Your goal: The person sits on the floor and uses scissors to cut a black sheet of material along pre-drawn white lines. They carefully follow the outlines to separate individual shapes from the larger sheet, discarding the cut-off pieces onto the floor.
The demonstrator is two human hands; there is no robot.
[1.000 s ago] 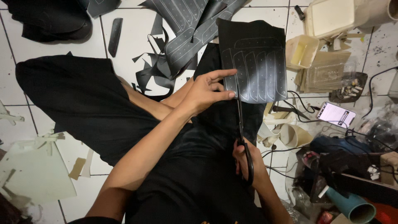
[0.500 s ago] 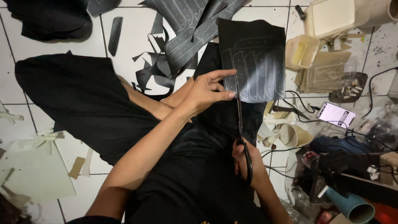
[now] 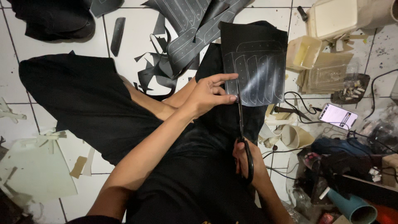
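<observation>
Head view shows the left hand [image 3: 209, 97] pinching, fingers together, the lower left edge of a dark sheet [image 3: 255, 62] marked with pale outlines, held over the lap at about one o'clock. The right hand [image 3: 248, 161] is clamped through the handles of scissors [image 3: 242, 132], blades reaching up into the sheet's lower edge. It looks thin, light and floppy, best gripped close beside the cut. A phone [image 3: 338, 116] lies on the floor at three o'clock.

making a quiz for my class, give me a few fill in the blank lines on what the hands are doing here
1. The right hand holds a pair of ____.
2. The left hand steadies a dark sheet marked with pale ____.
3. The blades meet the sheet at its ____ edge.

Missing words: scissors; lines; lower
</observation>
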